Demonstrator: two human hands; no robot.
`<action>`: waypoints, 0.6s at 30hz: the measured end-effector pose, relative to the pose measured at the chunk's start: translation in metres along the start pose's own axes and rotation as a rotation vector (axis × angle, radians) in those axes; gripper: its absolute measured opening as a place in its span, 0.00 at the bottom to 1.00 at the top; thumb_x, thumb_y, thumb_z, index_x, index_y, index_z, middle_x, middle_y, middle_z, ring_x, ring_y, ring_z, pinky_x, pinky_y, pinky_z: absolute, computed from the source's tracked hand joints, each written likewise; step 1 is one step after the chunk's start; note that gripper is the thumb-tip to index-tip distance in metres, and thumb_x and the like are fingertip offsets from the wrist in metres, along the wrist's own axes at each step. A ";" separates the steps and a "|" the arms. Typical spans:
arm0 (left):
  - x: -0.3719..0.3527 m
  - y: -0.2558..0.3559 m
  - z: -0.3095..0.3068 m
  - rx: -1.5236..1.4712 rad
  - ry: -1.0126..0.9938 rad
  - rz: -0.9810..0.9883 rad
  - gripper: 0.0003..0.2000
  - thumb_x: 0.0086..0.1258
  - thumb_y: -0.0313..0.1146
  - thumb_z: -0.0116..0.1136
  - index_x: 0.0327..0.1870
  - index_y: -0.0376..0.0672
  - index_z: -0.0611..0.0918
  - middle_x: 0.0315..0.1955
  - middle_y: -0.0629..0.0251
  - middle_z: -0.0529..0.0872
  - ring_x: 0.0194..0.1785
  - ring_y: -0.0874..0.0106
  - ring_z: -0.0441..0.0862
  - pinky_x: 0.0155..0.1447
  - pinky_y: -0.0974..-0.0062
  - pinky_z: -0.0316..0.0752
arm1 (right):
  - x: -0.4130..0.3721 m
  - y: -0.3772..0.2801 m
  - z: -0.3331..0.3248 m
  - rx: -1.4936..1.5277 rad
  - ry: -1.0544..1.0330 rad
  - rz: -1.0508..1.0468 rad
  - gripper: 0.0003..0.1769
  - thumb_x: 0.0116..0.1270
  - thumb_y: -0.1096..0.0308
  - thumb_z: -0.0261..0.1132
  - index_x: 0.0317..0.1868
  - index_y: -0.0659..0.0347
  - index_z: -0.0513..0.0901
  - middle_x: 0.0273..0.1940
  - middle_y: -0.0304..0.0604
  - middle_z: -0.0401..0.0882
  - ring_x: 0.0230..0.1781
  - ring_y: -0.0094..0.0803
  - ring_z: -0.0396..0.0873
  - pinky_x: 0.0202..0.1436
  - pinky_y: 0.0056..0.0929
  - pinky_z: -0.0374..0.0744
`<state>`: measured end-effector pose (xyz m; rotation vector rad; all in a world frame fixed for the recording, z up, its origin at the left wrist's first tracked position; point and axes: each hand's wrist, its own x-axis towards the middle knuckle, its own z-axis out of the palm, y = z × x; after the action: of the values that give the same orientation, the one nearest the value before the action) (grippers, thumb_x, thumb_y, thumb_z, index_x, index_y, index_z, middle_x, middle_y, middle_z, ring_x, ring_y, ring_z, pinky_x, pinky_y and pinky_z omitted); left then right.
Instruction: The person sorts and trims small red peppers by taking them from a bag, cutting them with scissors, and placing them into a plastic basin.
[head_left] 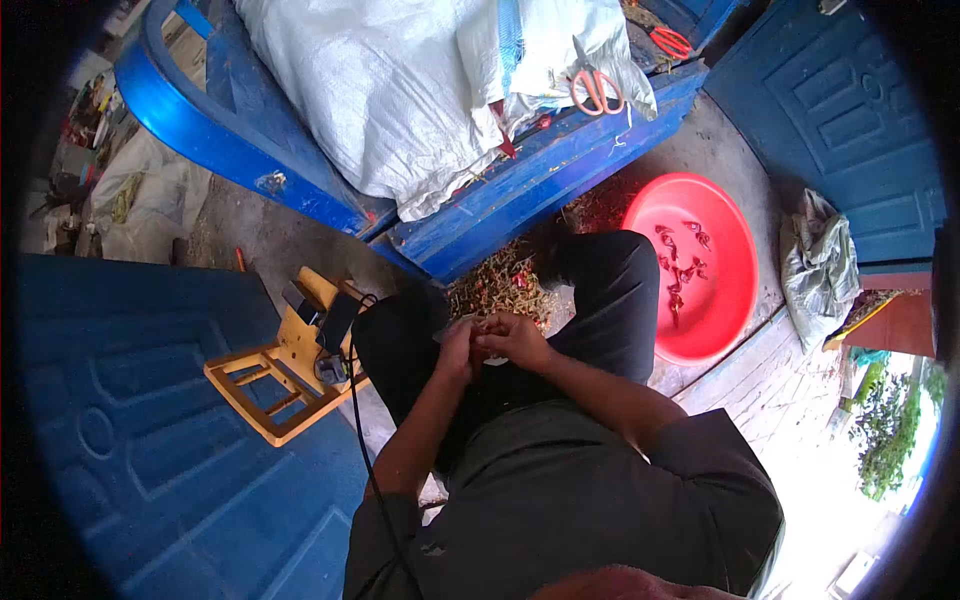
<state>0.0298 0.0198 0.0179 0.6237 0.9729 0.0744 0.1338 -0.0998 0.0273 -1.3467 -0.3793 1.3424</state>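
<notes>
My left hand [458,348] and my right hand [514,341] meet over my lap, fingers closed and pressed together. Whatever lies between them is mostly hidden; a pale, translucent bit shows by the left fingers. Beneath them, between my knees, a heap of brownish stems [500,290] with some red bits covers the floor. To the right of my knee stands a red plastic basin [735,290], with several dark red, shrivelled pieces like dried chillies [676,298] on its bottom.
A blue metal truck-bed-like frame [540,190] carries white woven sacks [370,90], pink-handled scissors [597,92] and red-handled scissors [671,42]. A wooden folding stool [270,400] with black devices stands left; a black cable [358,430] runs to me. A grey sack [818,265] lies right of the basin.
</notes>
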 end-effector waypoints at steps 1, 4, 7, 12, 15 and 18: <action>-0.006 0.009 0.009 0.032 0.051 -0.003 0.11 0.79 0.35 0.44 0.48 0.39 0.78 0.39 0.59 0.83 0.37 0.67 0.84 0.35 0.70 0.82 | -0.001 -0.001 0.003 -0.048 0.107 -0.077 0.12 0.67 0.68 0.71 0.48 0.62 0.83 0.35 0.38 0.85 0.31 0.20 0.81 0.34 0.24 0.80; -0.005 0.014 0.015 0.035 0.021 0.028 0.11 0.79 0.36 0.44 0.48 0.40 0.78 0.36 0.60 0.83 0.36 0.66 0.84 0.33 0.70 0.81 | 0.004 -0.001 0.006 -0.277 0.305 -0.183 0.13 0.64 0.65 0.73 0.44 0.63 0.84 0.34 0.39 0.85 0.32 0.23 0.82 0.36 0.27 0.80; 0.005 0.008 0.014 0.025 0.071 0.037 0.09 0.78 0.35 0.47 0.47 0.41 0.79 0.34 0.62 0.83 0.33 0.69 0.84 0.30 0.72 0.80 | 0.012 0.005 0.009 -0.486 0.429 -0.145 0.15 0.61 0.61 0.74 0.42 0.63 0.85 0.35 0.42 0.86 0.33 0.26 0.85 0.39 0.29 0.81; 0.019 -0.018 -0.010 0.170 0.103 0.020 0.10 0.77 0.34 0.48 0.50 0.41 0.80 0.37 0.62 0.84 0.36 0.69 0.84 0.37 0.68 0.81 | 0.021 0.025 -0.001 -0.554 0.441 -0.056 0.17 0.60 0.59 0.73 0.42 0.63 0.85 0.36 0.46 0.87 0.35 0.30 0.87 0.39 0.31 0.83; 0.000 -0.008 0.012 0.198 0.147 0.000 0.11 0.76 0.34 0.49 0.50 0.41 0.81 0.35 0.64 0.84 0.34 0.72 0.83 0.34 0.71 0.77 | 0.027 0.036 -0.005 -0.454 0.432 0.110 0.16 0.61 0.61 0.71 0.43 0.64 0.85 0.35 0.47 0.87 0.33 0.29 0.87 0.36 0.30 0.83; 0.011 -0.010 0.008 0.095 0.141 0.067 0.09 0.74 0.33 0.51 0.47 0.43 0.82 0.30 0.69 0.84 0.26 0.77 0.80 0.24 0.78 0.70 | 0.028 0.034 -0.005 -0.364 0.438 0.006 0.16 0.62 0.61 0.72 0.43 0.65 0.84 0.34 0.46 0.87 0.32 0.27 0.86 0.34 0.30 0.82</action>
<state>0.0405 0.0117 0.0077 0.7466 1.0966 0.1333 0.1305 -0.0888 -0.0157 -1.8963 -0.3273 0.9711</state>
